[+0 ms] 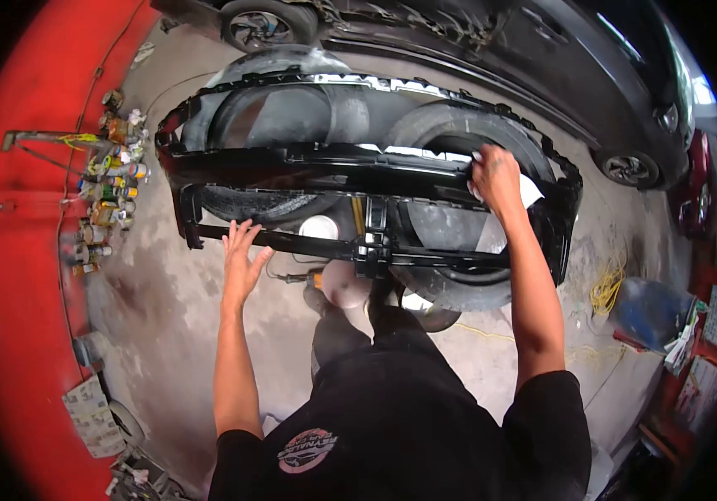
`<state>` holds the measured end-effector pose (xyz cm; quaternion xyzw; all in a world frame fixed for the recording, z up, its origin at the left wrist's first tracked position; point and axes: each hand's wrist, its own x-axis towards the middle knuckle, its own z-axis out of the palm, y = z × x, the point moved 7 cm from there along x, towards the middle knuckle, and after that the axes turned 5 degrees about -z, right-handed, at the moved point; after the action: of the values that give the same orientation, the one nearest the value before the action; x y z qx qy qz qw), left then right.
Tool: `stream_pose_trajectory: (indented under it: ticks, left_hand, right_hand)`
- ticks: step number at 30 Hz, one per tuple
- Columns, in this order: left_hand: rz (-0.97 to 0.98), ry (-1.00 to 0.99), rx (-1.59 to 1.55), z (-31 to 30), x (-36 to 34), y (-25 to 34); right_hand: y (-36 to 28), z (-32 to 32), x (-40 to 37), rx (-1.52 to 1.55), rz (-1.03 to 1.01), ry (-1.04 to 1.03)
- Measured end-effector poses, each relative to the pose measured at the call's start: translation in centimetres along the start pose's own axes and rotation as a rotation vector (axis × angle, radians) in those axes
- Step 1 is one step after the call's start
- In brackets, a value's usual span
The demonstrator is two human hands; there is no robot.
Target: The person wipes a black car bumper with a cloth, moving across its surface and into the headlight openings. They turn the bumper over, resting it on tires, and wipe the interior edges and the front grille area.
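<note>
A long black plastic car radiator support (308, 173) lies across several tires (450, 125) in front of me. My right hand (496, 177) is closed on a white cloth (530, 192) at the right part of its glossy middle beam, and a corner of the cloth sticks out past the wrist. At the left end of the nearer, lower bar (292, 242), my left hand (244, 249) is open with fingers spread, fingertips right at the bar. Nothing shows in that hand.
Beyond the tires stands a dark car (492, 75) with its front stripped. Several cans and bottles (112, 184) line the red wall (16, 275) at left. A power tool (308, 278) lies by my feet. To the right are a yellow cord (607, 288) and a blue container (651, 313).
</note>
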<state>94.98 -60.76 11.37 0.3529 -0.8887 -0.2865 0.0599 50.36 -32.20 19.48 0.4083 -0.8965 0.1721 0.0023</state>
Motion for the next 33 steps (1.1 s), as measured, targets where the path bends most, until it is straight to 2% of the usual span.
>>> stream_pose_trajectory:
  ticks: [2, 4, 5, 6, 8, 10, 12, 14, 16, 17, 18, 20, 21, 22, 23, 24, 25, 27, 28, 30, 32, 33]
  left_hand:
    - [-0.001, 0.009, -0.001, 0.0, 0.1, -0.1]
    - [0.019, 0.0, -0.008, 0.3, -0.1, -0.3]
    - [0.014, 0.004, -0.009, 0.4, -0.1, -0.6]
    - [0.004, 0.007, -0.011, 0.4, 0.0, -0.9]
    - [0.0, -0.003, -0.006, 0.5, -0.1, -0.8]
    - [0.008, 0.004, 0.016, 0.3, 0.0, -0.6]
    - [0.0, -0.02, 0.048, 0.7, 0.4, -0.9]
    - [0.037, -0.01, 0.019, 0.2, -0.1, -0.4]
    - [0.023, 0.005, 0.025, 0.2, -0.2, -0.5]
    - [0.012, 0.104, 0.037, -0.1, -0.7, 0.2]
    - [-0.002, 0.104, 0.045, 0.0, -1.4, 1.1]
    - [-0.053, 0.354, -0.04, -1.4, -3.0, 2.6]
    - [-0.019, 0.468, -0.02, -1.5, -4.3, 3.3]
    - [-0.12, 0.444, -0.177, -0.3, -5.3, 2.8]
    - [-0.221, 0.417, -0.334, 1.3, -6.5, 2.4]
    - [-0.316, 0.267, -0.576, 4.6, -7.5, 1.4]
    - [-0.407, 0.111, -0.816, 7.9, -8.4, 1.2]
    - [-0.569, -0.171, -1.051, 12.4, -9.1, 5.7]
    - [-0.577, -0.242, -1.125, 13.9, -9.2, 7.5]
    - [-0.582, -0.31, -1.196, 15.3, -8.5, 10.0]
    - [-0.647, -0.326, -1.516, 15.5, -7.3, 11.9]
    - [-0.646, -0.31, -1.521, 15.6, -6.9, 12.1]
  right_hand:
    - [0.7, 1.2, 2.4, -0.101, -0.035, 0.018]
    - [1.9, 3.1, 5.1, 0.024, -0.086, -0.027]
    - [3.8, 2.0, 6.5, 0.106, -0.046, 0.15]
    - [5.8, 0.7, 6.8, 0.187, -0.008, 0.324]
    - [8.0, -6.6, 5.9, 0.291, 0.116, 0.563]
    - [11.7, -10.4, 4.0, 0.574, 0.205, 0.626]
    - [12.0, -13.8, 0.4, 0.698, 0.22, 0.662]
    - [7.9, -16.0, -3.7, 0.699, 0.227, 0.564]
    - [3.9, -15.1, -6.9, 0.689, 0.287, 0.32]
    - [2.6, -13.5, -8.6, 0.696, 0.28, 0.161]
    - [1.0, -11.6, -10.2, 0.782, 0.307, 0.047]
    - [-1.6, -7.2, -12.9, 0.845, 0.301, -0.082]
    - [-2.5, -4.8, -14.1, 0.771, 0.183, -0.128]
    - [-5.1, -3.8, -14.4, 0.696, 0.029, -0.098]
    - [-7.3, -2.8, -14.5, 0.667, 0.028, -0.131]
    - [-8.8, -1.7, -14.2, 0.525, -0.132, -0.105]
    - [-10.1, -1.0, -13.7, 0.506, -0.192, -0.047]
    - [-12.5, 0.7, -11.7, 0.517, -0.275, -0.005]
    - [-13.4, 1.6, -10.9, 0.533, -0.326, 0.018]
    - [-14.4, 7.6, -11.1, 0.481, -0.415, -0.399]
    - [-14.2, 9.0, -11.2, 0.435, -0.421, -0.462]
    - [-13.9, 8.8, -10.5, 0.473, -0.402, -0.515]
